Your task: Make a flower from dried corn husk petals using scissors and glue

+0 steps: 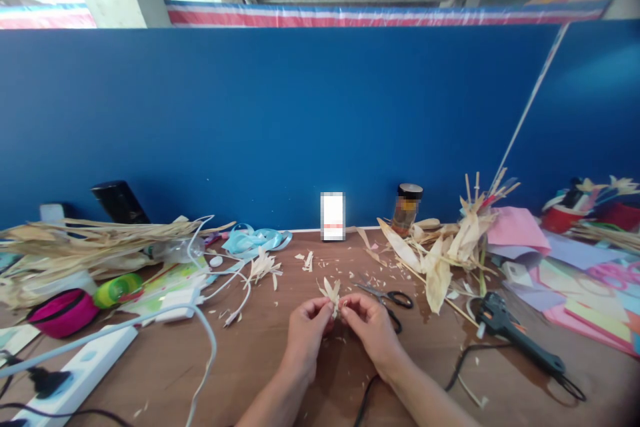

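Observation:
My left hand and my right hand meet at the middle of the table, both with fingertips pinched. Between them is a small husk flower, its pale, dry petals pointing upward; the fingers hide its base. Just beyond my right hand lie black-handled scissors, with one handle loop partly behind that hand. Pale husk scraps are scattered over the wood around and past my hands.
A glue gun lies at right with its black cord. Dried husks and coloured paper are also on that side. At left are a white power strip, cables, blue ribbon and a husk pile. A blue partition stands behind.

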The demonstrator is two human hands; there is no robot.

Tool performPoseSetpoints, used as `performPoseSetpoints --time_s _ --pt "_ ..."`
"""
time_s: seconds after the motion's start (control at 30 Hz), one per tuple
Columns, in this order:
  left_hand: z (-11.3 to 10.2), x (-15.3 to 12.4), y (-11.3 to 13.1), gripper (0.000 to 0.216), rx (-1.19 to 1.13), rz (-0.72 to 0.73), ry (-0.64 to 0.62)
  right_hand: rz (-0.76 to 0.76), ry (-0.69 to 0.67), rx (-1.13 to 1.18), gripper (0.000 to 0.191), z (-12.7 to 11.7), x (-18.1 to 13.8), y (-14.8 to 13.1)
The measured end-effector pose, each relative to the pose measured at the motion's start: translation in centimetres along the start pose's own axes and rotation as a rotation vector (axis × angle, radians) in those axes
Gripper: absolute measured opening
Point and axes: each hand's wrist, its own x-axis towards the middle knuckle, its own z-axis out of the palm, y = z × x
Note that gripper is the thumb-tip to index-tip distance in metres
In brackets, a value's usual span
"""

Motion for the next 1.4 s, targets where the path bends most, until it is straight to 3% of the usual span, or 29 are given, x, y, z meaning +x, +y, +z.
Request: performPoseSetpoints --time_s 0.17,0.5,1.0,1.4 --pt "0.0 0.1 -0.1 0.025 0.013 -0.010 0.018 0.059 0.006 0.015 0.016 -0.1 0.0 0.5" --pt "0.1 -0.1 -0.1 0.025 0.053 0.008 -0.014 -0.036 0.016 -0.078 0.011 0.0 0.1 0.2" --pt "0.1 -0.3 -0.1 0.028 0.083 -0.027 -0.036 0.004 0.137 -0.096 0.029 -0.1 0.2 1.0" --pt "0.2 -0.6 0.7 0.023 -0.109 -0.167 -0.052 -0.004 0.174 -0.154 0.027 -0.1 0.4 1.1"
